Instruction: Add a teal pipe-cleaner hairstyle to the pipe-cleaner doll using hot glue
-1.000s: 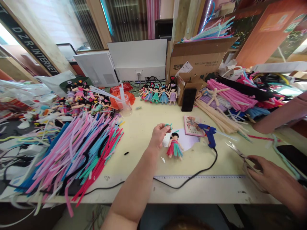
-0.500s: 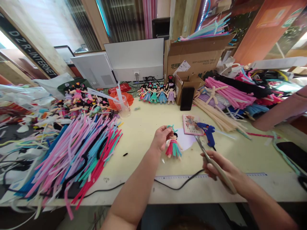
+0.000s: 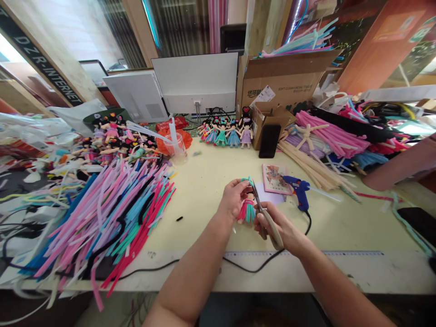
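Observation:
My left hand (image 3: 233, 200) pinches a short teal pipe cleaner (image 3: 250, 182) between thumb and fingertips. My right hand (image 3: 284, 227) is closed around the beige handles of a pair of scissors (image 3: 273, 230), whose blades point away from me and reach the teal piece. Whether the blades touch it, I cannot tell. Just below the fingers lies a small doll (image 3: 245, 211) with a pink and teal skirt, partly covered by both hands and the scissors. Under the work area shows a pale lilac sheet (image 3: 272, 196).
A blue glue gun (image 3: 299, 193) and a small picture card (image 3: 274, 178) lie right of the hands. Loose pipe cleaners (image 3: 112, 213) cover the left side. Several finished dolls (image 3: 221, 135) stand before the monitor (image 3: 195, 81). A black cord (image 3: 248, 271) and a ruler (image 3: 344, 253) run along the front.
My right hand has brought the scissors leftward and up, from beside the glue gun to the teal pipe cleaner. My left hand keeps its pinch near the doll.

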Demonstrator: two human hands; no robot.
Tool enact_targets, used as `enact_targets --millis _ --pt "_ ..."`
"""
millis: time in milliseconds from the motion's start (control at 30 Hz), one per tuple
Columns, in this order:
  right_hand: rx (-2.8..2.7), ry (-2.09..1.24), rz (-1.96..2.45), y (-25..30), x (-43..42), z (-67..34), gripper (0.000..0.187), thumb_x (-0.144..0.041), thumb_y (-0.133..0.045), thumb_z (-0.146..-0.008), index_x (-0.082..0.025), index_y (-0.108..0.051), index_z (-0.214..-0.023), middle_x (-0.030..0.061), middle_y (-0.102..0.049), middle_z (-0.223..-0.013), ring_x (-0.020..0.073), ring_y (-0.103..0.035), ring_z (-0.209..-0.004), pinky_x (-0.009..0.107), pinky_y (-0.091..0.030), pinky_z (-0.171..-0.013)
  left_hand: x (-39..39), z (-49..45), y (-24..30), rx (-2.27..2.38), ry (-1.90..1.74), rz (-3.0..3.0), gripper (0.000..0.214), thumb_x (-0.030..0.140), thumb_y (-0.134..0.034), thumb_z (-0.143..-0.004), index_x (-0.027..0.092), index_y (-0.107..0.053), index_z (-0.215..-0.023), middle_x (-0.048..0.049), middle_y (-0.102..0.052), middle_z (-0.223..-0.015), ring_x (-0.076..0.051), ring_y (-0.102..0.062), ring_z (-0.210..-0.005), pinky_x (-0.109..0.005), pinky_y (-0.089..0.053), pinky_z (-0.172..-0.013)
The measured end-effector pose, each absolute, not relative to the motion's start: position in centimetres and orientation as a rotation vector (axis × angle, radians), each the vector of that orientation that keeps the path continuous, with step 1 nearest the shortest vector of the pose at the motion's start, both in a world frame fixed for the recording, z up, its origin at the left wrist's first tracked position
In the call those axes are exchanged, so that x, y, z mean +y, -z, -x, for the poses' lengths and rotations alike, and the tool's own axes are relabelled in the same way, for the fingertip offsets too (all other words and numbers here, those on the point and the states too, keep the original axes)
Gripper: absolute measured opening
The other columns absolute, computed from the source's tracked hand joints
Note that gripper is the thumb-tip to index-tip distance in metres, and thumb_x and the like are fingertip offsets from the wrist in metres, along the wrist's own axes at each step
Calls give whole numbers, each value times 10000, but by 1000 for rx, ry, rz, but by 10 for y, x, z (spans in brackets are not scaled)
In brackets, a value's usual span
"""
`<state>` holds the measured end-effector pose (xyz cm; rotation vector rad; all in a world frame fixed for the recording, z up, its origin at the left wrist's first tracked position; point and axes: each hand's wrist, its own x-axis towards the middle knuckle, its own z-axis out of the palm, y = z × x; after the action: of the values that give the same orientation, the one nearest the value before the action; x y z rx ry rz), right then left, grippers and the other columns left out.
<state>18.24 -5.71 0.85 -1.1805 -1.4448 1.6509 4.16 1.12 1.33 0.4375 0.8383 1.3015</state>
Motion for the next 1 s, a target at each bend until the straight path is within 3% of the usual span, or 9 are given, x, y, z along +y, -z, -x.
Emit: enact_targets --millis 1000 --pt "-1483 -1441 1281 4 -55 -169 414 -570 -527 -826 -230 -442 -1047 -48 -519 -648 120 -522 -535 242 -426 -479 9 -45 -18 956 -1372 -391 236 250 -748 -554 164 -551 -652 18 -610 -602 -103 -585 -601 -227 -338 -562"
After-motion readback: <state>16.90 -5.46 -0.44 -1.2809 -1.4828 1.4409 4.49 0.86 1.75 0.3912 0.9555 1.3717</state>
